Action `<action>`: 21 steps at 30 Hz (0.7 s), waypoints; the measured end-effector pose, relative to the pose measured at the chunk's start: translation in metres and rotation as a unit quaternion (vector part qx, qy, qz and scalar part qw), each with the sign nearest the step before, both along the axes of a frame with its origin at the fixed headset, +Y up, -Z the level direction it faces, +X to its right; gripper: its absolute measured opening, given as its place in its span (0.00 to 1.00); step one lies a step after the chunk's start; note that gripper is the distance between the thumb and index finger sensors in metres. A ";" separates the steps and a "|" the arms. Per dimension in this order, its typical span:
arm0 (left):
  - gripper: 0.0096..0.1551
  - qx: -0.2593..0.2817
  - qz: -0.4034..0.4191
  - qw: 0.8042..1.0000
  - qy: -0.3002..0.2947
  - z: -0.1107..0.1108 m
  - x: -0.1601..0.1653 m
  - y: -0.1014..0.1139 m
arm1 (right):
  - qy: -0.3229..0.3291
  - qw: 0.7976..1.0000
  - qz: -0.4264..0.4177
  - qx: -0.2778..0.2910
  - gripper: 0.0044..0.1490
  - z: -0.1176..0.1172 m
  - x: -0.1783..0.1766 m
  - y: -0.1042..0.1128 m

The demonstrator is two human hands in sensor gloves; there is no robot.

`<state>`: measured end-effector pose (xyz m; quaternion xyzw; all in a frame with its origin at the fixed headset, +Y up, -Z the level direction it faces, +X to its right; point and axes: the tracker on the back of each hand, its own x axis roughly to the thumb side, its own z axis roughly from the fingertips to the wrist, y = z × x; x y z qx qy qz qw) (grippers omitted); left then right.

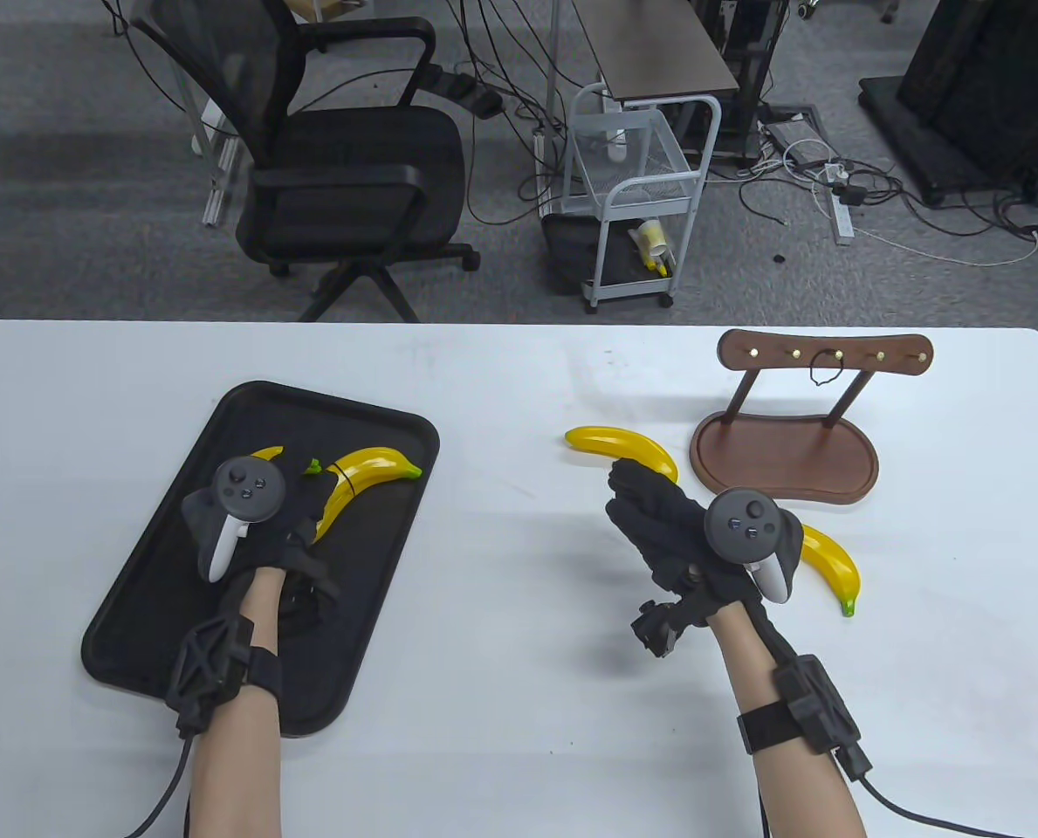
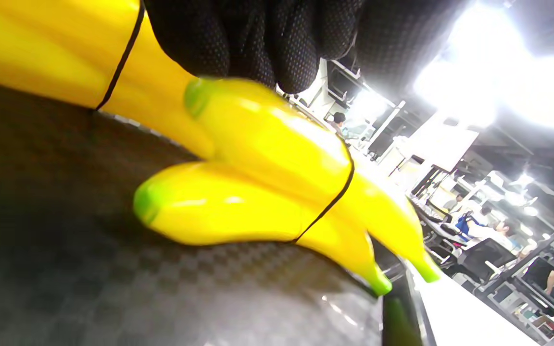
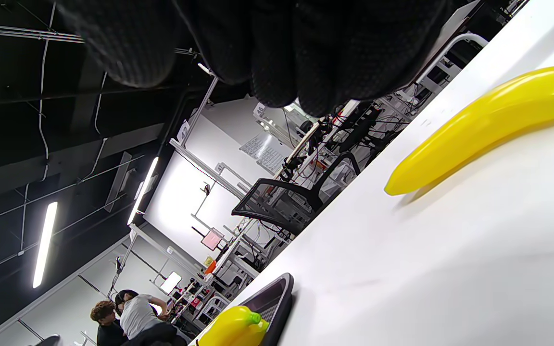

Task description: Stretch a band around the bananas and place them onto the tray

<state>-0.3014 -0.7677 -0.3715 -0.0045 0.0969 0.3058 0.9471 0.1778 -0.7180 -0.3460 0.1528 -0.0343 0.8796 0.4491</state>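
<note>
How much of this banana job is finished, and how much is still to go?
Done: a banded pair of bananas lies on the black tray, a thin black band around it; a second banded bunch lies beside it. In hand: the left hand rests over those bananas. Left: two loose bananas and remain on the table near the right hand, and a band hangs on the wooden rack.
</note>
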 end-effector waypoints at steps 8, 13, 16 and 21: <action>0.36 0.049 0.006 0.998 -0.030 0.012 0.008 0.038 | -0.004 1.000 -0.004 -0.002 0.39 0.000 0.003 0.001; 0.35 0.081 0.021 0.995 -0.062 0.020 0.024 0.059 | -0.009 1.000 -0.005 -0.003 0.39 0.000 0.006 0.001; 0.35 0.097 0.030 0.991 -0.082 0.025 0.038 0.068 | -0.010 1.000 -0.004 -0.003 0.39 0.000 0.006 0.001; 0.35 0.118 0.039 0.984 -0.125 0.034 0.066 0.078 | -0.011 1.000 -0.004 -0.004 0.39 0.000 0.007 0.001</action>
